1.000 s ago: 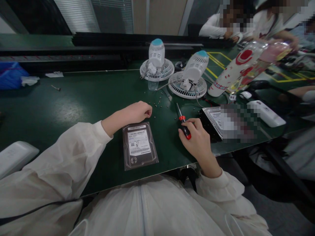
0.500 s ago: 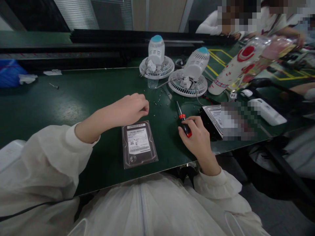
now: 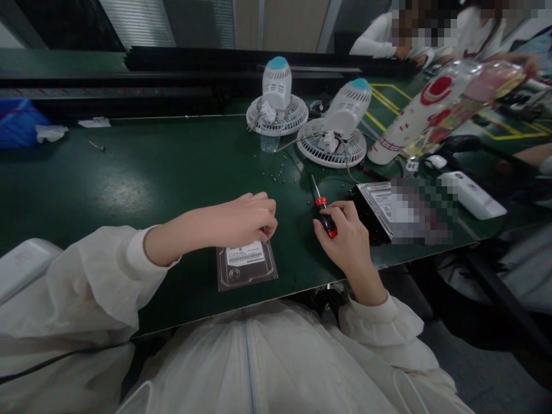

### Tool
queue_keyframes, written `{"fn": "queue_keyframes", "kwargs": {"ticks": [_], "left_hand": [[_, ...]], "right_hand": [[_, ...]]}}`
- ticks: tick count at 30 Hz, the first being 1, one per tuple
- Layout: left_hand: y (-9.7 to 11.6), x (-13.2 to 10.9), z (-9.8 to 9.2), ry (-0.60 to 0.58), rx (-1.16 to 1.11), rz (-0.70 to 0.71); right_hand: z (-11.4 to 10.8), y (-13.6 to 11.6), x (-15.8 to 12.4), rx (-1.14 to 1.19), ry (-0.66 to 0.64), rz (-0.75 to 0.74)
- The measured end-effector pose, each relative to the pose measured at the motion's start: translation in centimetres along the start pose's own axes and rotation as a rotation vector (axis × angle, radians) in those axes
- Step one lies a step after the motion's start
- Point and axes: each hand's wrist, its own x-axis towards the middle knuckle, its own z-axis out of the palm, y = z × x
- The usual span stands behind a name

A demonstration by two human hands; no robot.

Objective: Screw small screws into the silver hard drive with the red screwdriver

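Note:
A hard drive [image 3: 245,264] lies flat, label up, near the front edge of the dark green table [image 3: 150,172]. My left hand [image 3: 245,221] hovers over the drive's far end with its fingertips pinched together; what they hold is too small to see. My right hand [image 3: 347,241] rests on the table to the right of the drive, closed around a screwdriver [image 3: 323,214] with a red and black handle, its shaft pointing away from me. Several tiny screws [image 3: 278,174] lie scattered beyond the drive.
Two small white fans [image 3: 332,129] lie face down at the back of the table. More hard drives [image 3: 379,207] sit stacked to the right, by a white device [image 3: 472,195] and a red-and-white bottle [image 3: 414,123]. Other people work at the far right. A blue bag [image 3: 19,121] lies far left.
My left hand has drawn back from the scattered screws to above the far end of the hard drive, fingers pinched. My right hand has stayed on the screwdriver.

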Motion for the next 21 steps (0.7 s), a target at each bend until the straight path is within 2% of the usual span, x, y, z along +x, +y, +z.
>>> {"fn": "queue_keyframes", "kwargs": {"ticks": [6,12,18,21], "left_hand": [[0.2,0.1,-0.1,0.033,0.001,0.018],[0.2,0.6,-0.2,0.012,0.026,0.025],[0.1,1.2,-0.5,-0.059,0.014,-0.009],[-0.1,1.3,-0.5,-0.043,0.008,0.008]], "right_hand": [[-0.3,-0.4,0.0,0.017,0.007,0.005],[-0.4,-0.6,0.1,0.028,-0.002,0.012],[-0.4,-0.7,0.0,0.029,0.004,0.014],[-0.5,-0.8,0.1,0.028,0.003,0.016]]}}
